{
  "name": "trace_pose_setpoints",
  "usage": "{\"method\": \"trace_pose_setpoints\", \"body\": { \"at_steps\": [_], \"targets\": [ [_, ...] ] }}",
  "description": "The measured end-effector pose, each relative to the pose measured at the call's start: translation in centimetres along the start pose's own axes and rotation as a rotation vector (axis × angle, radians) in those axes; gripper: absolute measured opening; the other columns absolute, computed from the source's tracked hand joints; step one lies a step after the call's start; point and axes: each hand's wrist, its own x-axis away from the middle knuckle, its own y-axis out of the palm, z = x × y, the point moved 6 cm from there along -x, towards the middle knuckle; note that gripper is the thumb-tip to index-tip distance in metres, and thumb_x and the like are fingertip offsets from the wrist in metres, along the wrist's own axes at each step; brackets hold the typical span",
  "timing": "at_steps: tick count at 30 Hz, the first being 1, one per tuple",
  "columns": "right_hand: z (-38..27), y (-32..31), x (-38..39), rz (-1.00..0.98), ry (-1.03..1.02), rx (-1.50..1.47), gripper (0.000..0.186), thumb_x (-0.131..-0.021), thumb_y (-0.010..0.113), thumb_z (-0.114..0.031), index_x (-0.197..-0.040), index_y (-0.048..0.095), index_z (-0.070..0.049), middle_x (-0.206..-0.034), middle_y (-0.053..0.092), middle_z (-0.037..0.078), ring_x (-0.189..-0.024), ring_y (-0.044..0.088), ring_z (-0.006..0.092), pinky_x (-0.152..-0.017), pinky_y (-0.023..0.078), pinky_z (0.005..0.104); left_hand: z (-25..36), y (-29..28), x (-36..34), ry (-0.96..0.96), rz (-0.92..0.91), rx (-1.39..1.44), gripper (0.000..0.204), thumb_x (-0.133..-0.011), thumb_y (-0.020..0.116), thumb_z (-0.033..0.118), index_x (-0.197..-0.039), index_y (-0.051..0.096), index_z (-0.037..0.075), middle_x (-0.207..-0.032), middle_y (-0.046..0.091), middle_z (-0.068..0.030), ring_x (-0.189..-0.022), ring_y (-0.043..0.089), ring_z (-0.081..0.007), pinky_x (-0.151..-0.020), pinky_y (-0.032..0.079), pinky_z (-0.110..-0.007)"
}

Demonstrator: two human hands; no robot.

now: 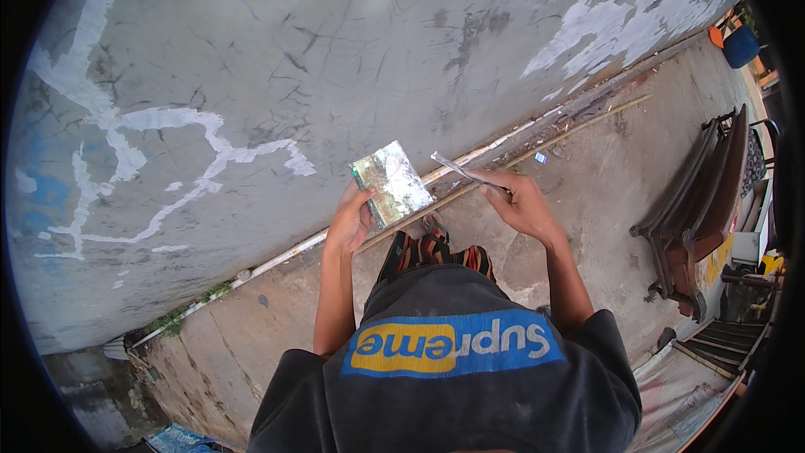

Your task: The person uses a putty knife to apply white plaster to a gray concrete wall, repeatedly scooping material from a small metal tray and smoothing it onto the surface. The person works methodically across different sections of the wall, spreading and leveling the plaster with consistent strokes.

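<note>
My left hand [350, 220] is closed on the lower left edge of a shiny silver rectangular plate [401, 180], its thumb over the near face. The plate has a green strip along its left side and mottled, reflective patches. In my right hand [521, 204] is a slim grey tool with a flat, pale tip [457, 166], pinched near its lower end. That tip points up and left, toward the plate, and a gap shows between them. The tool's exact kind is too small to make out. Both hands are in front of the grey wall [335, 59], apart from it.
White patches [201, 147] branch over the wall's cracks. A white pipe [285, 258] and a thin pole [579, 127] run along its foot. Dark brown wooden benches [700, 201] stand on the concrete floor [604, 193] at the right. A blue barrel [740, 47] is farther back.
</note>
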Motion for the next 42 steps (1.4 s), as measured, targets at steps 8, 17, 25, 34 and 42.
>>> {"method": "trace_pose_setpoints", "body": {
  "at_steps": [8, 17, 25, 34, 42],
  "targets": [
    [-2.6, -1.9, 9.0, -0.081, -0.151, 0.392, 0.043, -0.083, 0.062, -0.002, -0.123, 0.066, -0.017, -0.080, 0.059, 0.010, -0.063, 0.055, 0.0253, -0.059, 0.046, 0.0352, -4.3, 5.5, 7.0, 0.107, -0.096, -0.248, 0.052, -0.095, 0.050, 0.006, -0.144, 0.031, 0.005, -0.121, 0.057, -0.0080, -0.094, 0.062, -0.0118, -0.067, 0.055, -0.026],
    [-2.9, -3.2, 19.2, -0.054, -0.178, 0.612, 0.049, -0.077, 0.063, -0.004, -0.123, 0.066, -0.020, -0.084, 0.059, 0.009, -0.067, 0.061, 0.0285, -0.062, 0.051, 0.0399, -9.2, 11.7, 15.2, 0.160, -0.176, -0.416, 0.055, -0.096, 0.047, 0.004, -0.146, 0.025, 0.000, -0.129, 0.051, -0.0110, -0.111, 0.053, -0.0151, -0.086, 0.050, -0.030],
    [-3.7, -2.5, 21.8, -0.109, -0.223, 0.618, 0.050, -0.076, 0.063, -0.003, -0.124, 0.066, -0.018, -0.083, 0.059, 0.010, -0.065, 0.061, 0.0301, -0.061, 0.051, 0.0408, -11.5, 11.3, 18.3, 0.295, -0.172, -0.421, 0.052, -0.094, 0.050, 0.006, -0.142, 0.031, -0.005, -0.129, 0.051, -0.0130, -0.117, 0.048, -0.0184, -0.102, 0.036, -0.032],
    [-4.2, 1.6, 19.5, -0.199, -0.262, 0.707, 0.045, -0.078, 0.058, -0.006, -0.121, 0.067, -0.016, -0.082, 0.061, 0.014, -0.070, 0.066, 0.0312, -0.061, 0.053, 0.0404, -10.1, 9.0, 18.7, 0.324, -0.111, -0.363, 0.048, -0.094, 0.049, 0.002, -0.140, 0.035, -0.004, -0.127, 0.053, -0.0131, -0.114, 0.049, -0.0179, -0.101, 0.037, -0.031],
    [-5.0, 5.7, 12.2, -0.414, -0.269, 0.684, 0.036, -0.084, 0.060, -0.012, -0.119, 0.067, -0.013, -0.079, 0.063, 0.015, -0.070, 0.064, 0.0320, -0.065, 0.051, 0.0442, -5.9, 0.3, 15.9, 0.151, 0.092, -0.273, 0.047, -0.094, 0.046, 0.003, -0.139, 0.036, -0.002, -0.124, 0.055, -0.0111, -0.112, 0.054, -0.0168, -0.093, 0.047, -0.032]
  ]
}}
